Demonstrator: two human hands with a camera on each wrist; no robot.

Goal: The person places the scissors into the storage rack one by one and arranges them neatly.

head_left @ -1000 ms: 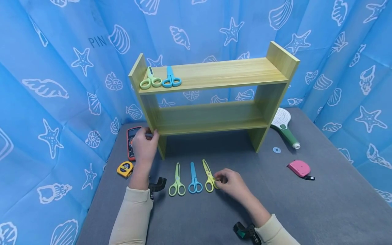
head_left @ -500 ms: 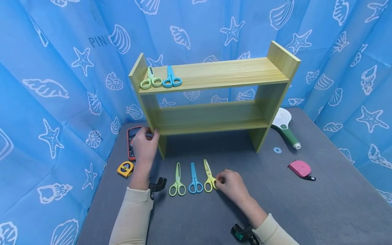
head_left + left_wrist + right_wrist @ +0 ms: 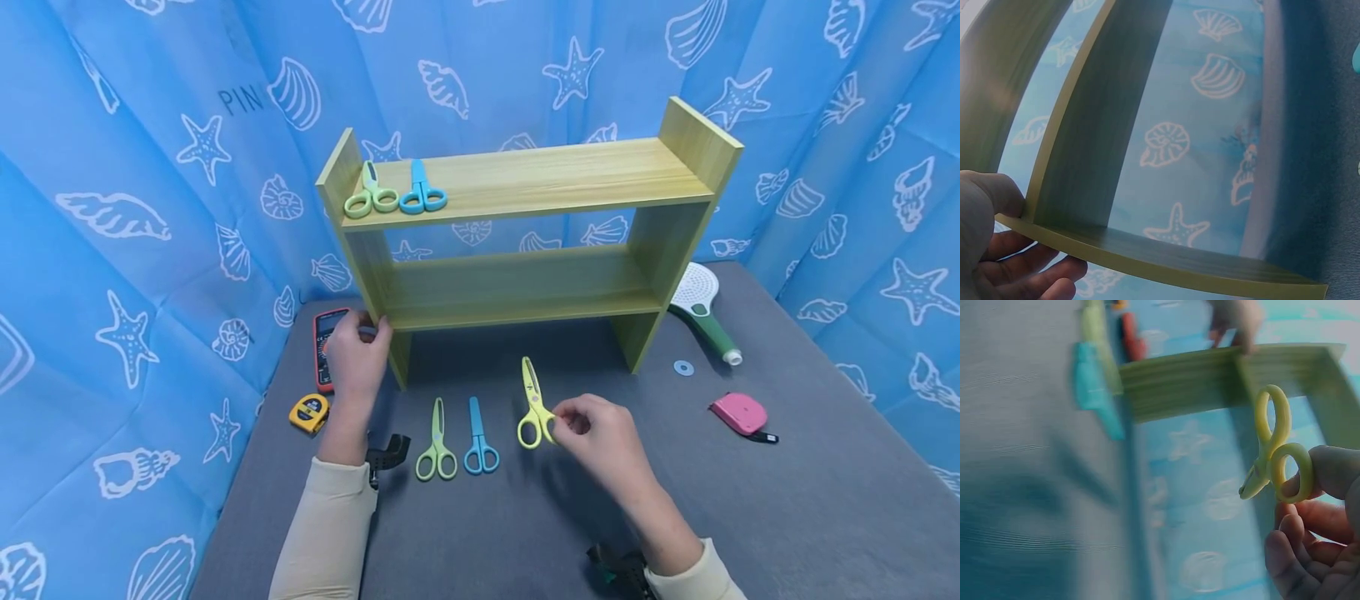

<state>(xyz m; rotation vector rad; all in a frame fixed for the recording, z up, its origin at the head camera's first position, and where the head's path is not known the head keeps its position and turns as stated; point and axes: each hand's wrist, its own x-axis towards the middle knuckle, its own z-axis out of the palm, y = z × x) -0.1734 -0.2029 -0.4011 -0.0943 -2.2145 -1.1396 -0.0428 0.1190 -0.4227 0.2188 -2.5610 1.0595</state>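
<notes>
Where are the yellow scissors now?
In the head view, the right hand holds the yellow scissors above the table, in front of the shelf, right of the blue scissors lying there.

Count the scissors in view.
5: green scissors and blue scissors on the top shelf, another green pair and blue pair on the table, yellow scissors pinched in the right hand.

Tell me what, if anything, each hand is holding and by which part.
The right hand pinches the yellow scissors by one handle loop; the left hand grips the wooden shelf unit by its side panel's edge.
</notes>
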